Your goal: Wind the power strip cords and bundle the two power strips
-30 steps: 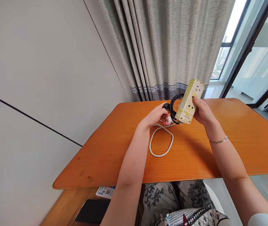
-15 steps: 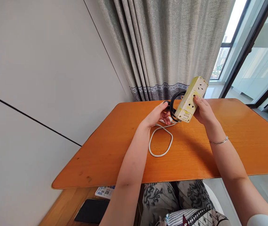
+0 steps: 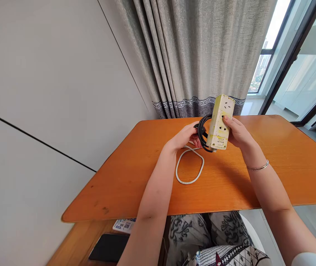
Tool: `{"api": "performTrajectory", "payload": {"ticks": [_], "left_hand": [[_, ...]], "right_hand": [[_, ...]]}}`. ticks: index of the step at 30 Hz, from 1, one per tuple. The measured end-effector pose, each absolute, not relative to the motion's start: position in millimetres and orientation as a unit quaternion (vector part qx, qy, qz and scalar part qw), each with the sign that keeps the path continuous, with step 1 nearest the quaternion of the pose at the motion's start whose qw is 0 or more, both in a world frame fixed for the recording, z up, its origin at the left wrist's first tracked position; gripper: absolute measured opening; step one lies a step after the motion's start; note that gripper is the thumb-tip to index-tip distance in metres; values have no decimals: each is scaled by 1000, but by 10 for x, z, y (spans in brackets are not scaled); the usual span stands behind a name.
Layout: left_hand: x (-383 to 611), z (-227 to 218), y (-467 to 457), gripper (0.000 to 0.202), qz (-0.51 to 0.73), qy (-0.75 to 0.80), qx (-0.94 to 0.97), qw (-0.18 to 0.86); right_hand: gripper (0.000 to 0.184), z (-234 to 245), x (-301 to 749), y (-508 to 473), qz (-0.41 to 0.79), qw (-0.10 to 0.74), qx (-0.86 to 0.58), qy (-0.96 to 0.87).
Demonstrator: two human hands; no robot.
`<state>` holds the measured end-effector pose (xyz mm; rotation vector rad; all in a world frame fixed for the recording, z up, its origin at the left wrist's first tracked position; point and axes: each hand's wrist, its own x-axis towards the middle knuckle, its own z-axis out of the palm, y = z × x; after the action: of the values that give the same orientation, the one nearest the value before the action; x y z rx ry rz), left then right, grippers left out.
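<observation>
My right hand [image 3: 239, 133] grips a yellowed white power strip [image 3: 220, 122], held nearly upright above the orange table [image 3: 147, 173]. A black cord [image 3: 202, 136] is coiled beside the strip's left edge. My left hand [image 3: 185, 136] is closed around that black coil and its plug. Below my left hand a white cable [image 3: 189, 168] lies in a loop on the table. A thin bracelet sits on my right wrist.
A grey curtain [image 3: 197, 55] hangs behind the table, with a window and dark door frame [image 3: 291, 59] to the right. A wall [image 3: 49, 92] runs along the left. Below the table's near edge lie a black phone [image 3: 108, 248] and a printed card [image 3: 124, 225].
The power strip has swung from a rightward tilt to nearly upright and dropped a little. My left hand stays on the black coil. The white cable loop has not moved.
</observation>
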<state>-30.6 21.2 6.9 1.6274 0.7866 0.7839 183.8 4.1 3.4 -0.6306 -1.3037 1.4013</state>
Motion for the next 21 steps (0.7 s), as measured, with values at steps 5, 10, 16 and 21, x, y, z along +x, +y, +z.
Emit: {"api": "performTrajectory", "payload": {"ticks": [5, 10, 16, 21], "left_hand": [[-311, 42, 227, 33, 347, 309, 679, 569], [-310, -10, 239, 56, 379, 275, 677, 568], [-279, -19, 240, 58, 400, 274, 676, 555], [-241, -30, 242, 56, 389, 257, 688, 556]], "right_hand": [[55, 58, 1820, 13, 588, 530, -267, -550], [53, 57, 1820, 23, 577, 540, -271, -549], [52, 64, 1813, 12, 591, 530, -265, -547], [51, 74, 1821, -4, 620, 495, -260, -551]]}}
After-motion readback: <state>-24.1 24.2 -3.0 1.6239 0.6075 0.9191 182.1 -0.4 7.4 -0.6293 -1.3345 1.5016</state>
